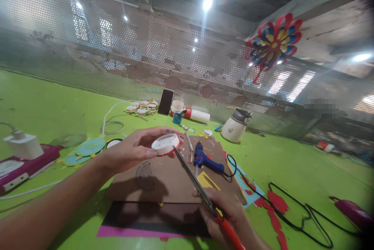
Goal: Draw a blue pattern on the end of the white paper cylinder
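My left hand point(137, 145) grips a shallow round white paper disc point(165, 145) with a red lower edge and small marks on its face. In my right hand point(224, 211) is a pair of scissors point(189, 174) with orange-red handles. Their blade tips reach the disc's right rim; whether they cut into it I cannot tell. Below both hands lies a brown cardboard sheet point(175, 187), bearing a clear protractor point(145, 175), a blue glue gun point(208, 160) and a yellow paper piece point(208, 182).
A purple power strip point(30, 170) with a white charger point(23, 147) sits at left. Toward the back stand a phone point(165, 102), a blue jar point(177, 117) and a white kettle-like jug point(236, 127). Red paper scraps point(274, 219) and a black cord point(306, 219) lie at right.
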### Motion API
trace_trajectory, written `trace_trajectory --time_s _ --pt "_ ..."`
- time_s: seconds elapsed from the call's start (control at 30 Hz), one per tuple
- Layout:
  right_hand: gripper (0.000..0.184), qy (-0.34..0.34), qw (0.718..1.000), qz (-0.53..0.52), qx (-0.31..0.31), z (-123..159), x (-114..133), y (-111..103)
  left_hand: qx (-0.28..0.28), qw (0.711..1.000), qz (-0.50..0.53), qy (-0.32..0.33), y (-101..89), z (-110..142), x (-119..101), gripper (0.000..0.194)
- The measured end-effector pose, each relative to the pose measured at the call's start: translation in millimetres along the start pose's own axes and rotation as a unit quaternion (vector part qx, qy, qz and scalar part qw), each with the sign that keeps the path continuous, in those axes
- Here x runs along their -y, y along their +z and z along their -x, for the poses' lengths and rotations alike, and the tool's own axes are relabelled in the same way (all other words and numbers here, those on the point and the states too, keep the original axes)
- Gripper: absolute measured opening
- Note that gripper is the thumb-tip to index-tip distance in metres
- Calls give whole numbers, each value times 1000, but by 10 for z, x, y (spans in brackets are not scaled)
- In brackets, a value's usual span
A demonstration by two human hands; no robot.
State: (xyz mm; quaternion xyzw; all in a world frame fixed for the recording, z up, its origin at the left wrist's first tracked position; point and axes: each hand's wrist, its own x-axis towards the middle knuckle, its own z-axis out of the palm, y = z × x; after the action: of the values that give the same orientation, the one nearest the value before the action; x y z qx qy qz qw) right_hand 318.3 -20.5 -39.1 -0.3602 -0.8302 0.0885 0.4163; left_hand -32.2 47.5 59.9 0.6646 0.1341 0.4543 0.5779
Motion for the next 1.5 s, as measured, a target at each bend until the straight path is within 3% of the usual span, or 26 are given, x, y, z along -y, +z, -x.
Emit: trace_trajectory --time_s 0.83,1.07,1.3,1.5 --pt "22 13 1000 5 6 -18 59 8 -16 1000 -12 -16 -54 9 49 67" --pt "34 10 998 24 51 -107 201 -194 -18 1000 -8 -2 -67 11 82 63" --pt "28 13 998 34 60 -185 301 -317 -20 999 -31 -17 -119 29 64 67" --pt "23 40 994 17 97 -170 247 -336 -15 998 -50 -19 -156 26 54 68"
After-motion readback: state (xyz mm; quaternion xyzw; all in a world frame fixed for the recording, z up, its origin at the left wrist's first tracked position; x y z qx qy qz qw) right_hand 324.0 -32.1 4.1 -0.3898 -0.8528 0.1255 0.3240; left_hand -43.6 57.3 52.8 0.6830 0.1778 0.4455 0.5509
